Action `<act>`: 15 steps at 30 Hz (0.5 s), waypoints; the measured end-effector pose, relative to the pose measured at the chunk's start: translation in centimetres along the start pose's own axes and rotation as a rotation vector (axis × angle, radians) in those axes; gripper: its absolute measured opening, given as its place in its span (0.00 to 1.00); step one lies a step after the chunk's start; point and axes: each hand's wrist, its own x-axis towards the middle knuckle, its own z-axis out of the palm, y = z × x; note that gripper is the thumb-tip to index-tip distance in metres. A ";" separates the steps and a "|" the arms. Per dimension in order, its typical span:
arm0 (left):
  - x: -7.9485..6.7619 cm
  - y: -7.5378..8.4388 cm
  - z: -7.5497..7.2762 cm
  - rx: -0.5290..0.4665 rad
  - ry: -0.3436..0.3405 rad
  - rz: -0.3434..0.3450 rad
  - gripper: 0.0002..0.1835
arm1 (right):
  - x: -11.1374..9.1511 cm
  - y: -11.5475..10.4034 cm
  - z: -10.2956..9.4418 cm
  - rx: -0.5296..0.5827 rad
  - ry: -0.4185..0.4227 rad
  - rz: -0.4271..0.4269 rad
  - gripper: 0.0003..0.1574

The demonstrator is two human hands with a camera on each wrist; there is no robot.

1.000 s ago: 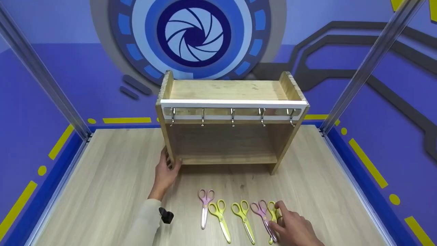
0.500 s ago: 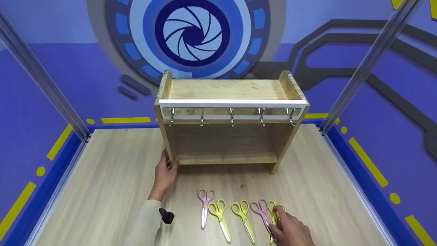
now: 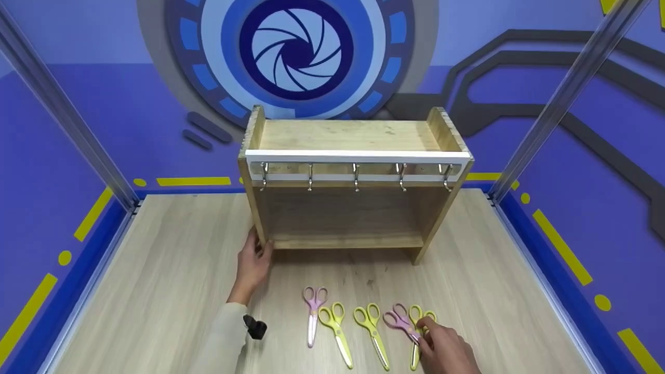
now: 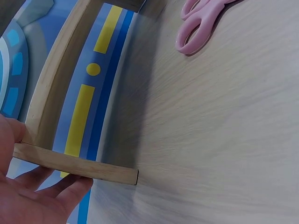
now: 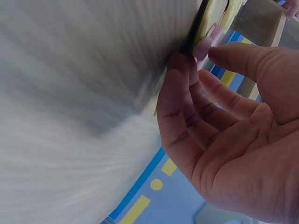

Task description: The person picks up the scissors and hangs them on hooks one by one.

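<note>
My left hand [image 3: 253, 267] grips the lower front of the left side panel of a small wooden shelf [image 3: 343, 242]; the left wrist view shows the fingers beneath that panel [image 4: 100, 169] and the thumb above it. My right hand [image 3: 449, 349] is at the right end of a row of scissors. Its thumb and fingers pinch pink scissors [image 3: 409, 328] by the blade end, which the hand partly hides. These lie slanted across yellow scissors [image 3: 415, 358]. In the right wrist view a bit of pink [image 5: 203, 48] shows at the fingertips.
Further left on the table [image 3: 171, 291] lie pink scissors [image 3: 312, 319] and two yellow pairs, the left yellow scissors [image 3: 338, 335] and the middle yellow scissors [image 3: 374, 335]. A white rail [image 3: 358, 156] with several metal hooks [image 3: 356, 179] crosses the shelf's front. Patterned walls enclose the table.
The right-hand pink scissors have turned, their blade end swinging right over the yellow pair. My right hand has moved slightly and now pinches them. My left hand stays at the shelf.
</note>
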 end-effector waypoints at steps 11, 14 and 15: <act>0.0 0.2 0.0 -0.014 -0.005 -0.005 0.34 | 0.5 -0.1 0.0 0.062 -0.067 0.063 0.07; 0.0 0.1 0.0 -0.007 -0.007 -0.007 0.34 | 0.6 -0.2 -0.1 0.060 -0.078 0.074 0.06; 0.0 0.1 0.0 -0.004 -0.007 -0.011 0.34 | 0.6 -0.2 -0.1 0.055 -0.082 0.074 0.06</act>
